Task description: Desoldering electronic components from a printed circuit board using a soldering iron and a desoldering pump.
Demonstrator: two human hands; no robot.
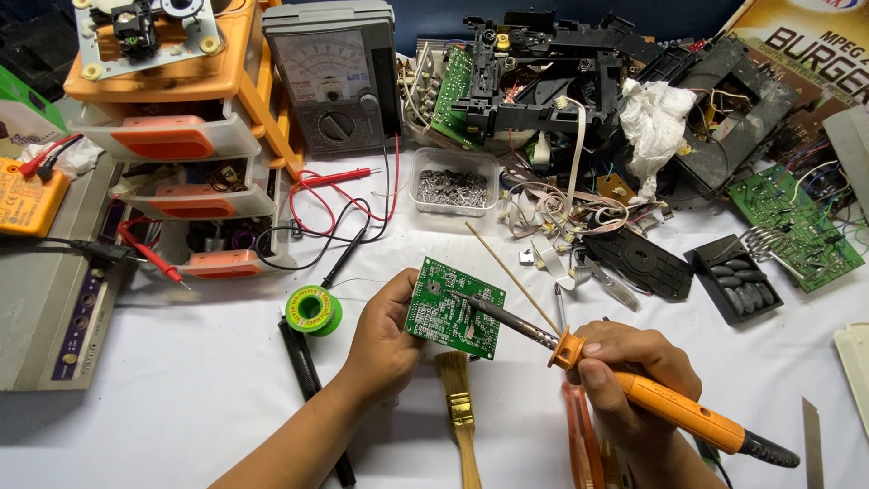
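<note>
Seemingly touching, iron tip [460, 296], board [453, 309].

Green solder spool [313, 311] on white desk [181, 380], just beside black pens [303, 362]. Brush [460, 407] and thin stick [511, 276] near the middle. Analog meter [333, 77] at the back, leads [339, 177] trailing forward. Orange drawers [195, 136] far left. Tub of screws [451, 187] centre back. Stripped black chassis [543, 68], white rag [654, 118], green board [792, 222] far right.
</note>
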